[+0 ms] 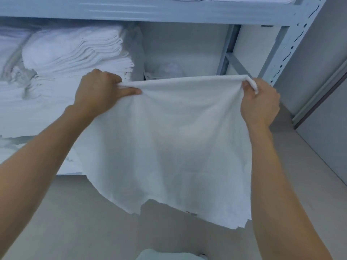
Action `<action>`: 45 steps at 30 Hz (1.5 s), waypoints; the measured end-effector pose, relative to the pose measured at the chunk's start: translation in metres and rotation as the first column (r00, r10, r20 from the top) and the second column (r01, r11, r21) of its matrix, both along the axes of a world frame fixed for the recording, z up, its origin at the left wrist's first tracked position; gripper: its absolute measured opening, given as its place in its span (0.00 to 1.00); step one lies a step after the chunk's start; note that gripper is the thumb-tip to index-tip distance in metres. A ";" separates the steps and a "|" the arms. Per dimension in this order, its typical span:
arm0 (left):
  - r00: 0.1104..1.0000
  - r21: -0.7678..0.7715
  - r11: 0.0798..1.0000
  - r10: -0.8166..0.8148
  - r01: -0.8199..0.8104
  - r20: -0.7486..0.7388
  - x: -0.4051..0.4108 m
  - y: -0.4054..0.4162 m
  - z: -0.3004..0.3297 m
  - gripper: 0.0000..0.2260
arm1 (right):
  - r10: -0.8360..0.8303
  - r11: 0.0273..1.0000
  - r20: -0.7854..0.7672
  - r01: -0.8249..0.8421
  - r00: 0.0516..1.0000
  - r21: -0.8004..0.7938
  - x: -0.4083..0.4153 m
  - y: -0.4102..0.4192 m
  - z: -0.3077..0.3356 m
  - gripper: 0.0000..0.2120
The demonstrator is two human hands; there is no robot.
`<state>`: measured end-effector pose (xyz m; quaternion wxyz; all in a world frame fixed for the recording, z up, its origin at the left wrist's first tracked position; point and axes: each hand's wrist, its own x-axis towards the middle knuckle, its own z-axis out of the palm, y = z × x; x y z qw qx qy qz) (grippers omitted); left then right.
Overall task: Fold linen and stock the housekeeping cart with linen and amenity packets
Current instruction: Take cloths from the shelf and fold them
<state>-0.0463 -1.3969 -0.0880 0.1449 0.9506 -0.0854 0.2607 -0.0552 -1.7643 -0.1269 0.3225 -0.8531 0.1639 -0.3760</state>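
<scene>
Two hands, left hand (97,89) and right hand (260,102), hold one white towel (169,147).

The left half of the pale grey metal shelf (120,10) bay is filled by stacked folded white linen (75,53). Open room is left toward its right corner, bounded by the perforated upright (289,44). The front is screened by the stretched white cloth (169,137).

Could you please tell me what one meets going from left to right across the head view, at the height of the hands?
Stack of folded white linen → left hand → white towel → right hand → shelf upright.
</scene>
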 end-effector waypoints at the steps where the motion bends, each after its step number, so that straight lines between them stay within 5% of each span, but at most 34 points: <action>1: 0.999 0.009 1.000 0.025 -0.024 -0.037 -0.001 -0.003 -0.004 0.34 | -0.003 1.000 -0.006 0.003 1.000 -0.001 0.002 -0.003 -0.002 0.12; 11: 0.976 0.168 0.985 0.069 -0.033 -0.208 0.015 -0.034 -0.029 0.37 | 0.040 0.993 -0.077 -0.031 0.996 0.112 0.020 -0.028 -0.011 0.12; 18: 0.906 0.029 0.988 -0.126 0.151 -0.403 0.037 -0.028 -0.051 0.23 | 0.082 0.932 -0.084 -0.047 0.993 0.358 0.029 -0.030 -0.023 0.20; 26: 0.912 -0.181 0.967 0.095 -0.180 -0.399 0.042 -0.008 -0.124 0.24 | 0.159 0.851 -0.066 -0.103 0.985 0.515 0.028 -0.012 -0.040 0.20; 34: 0.903 -0.385 0.874 0.126 -0.297 -0.411 0.031 -0.029 -0.148 0.29 | 0.183 0.816 0.009 -0.157 0.983 0.556 0.023 -0.031 -0.042 0.23; 40: 0.849 -0.502 0.823 -0.047 -0.265 -0.526 0.052 -0.062 -0.123 0.26 | -0.050 0.813 -0.051 0.071 0.997 0.578 0.025 -0.054 -0.039 0.19; 43: 0.792 -0.629 0.732 -0.209 -0.262 -0.574 0.058 -0.096 -0.103 0.18 | -0.203 0.840 -0.221 0.286 0.954 0.461 0.022 -0.056 -0.047 0.13; 45: 0.740 -0.682 0.681 -0.308 -0.268 -0.598 0.058 -0.119 -0.093 0.17 | -0.185 0.887 -0.375 0.319 0.908 0.334 0.019 -0.050 -0.059 0.18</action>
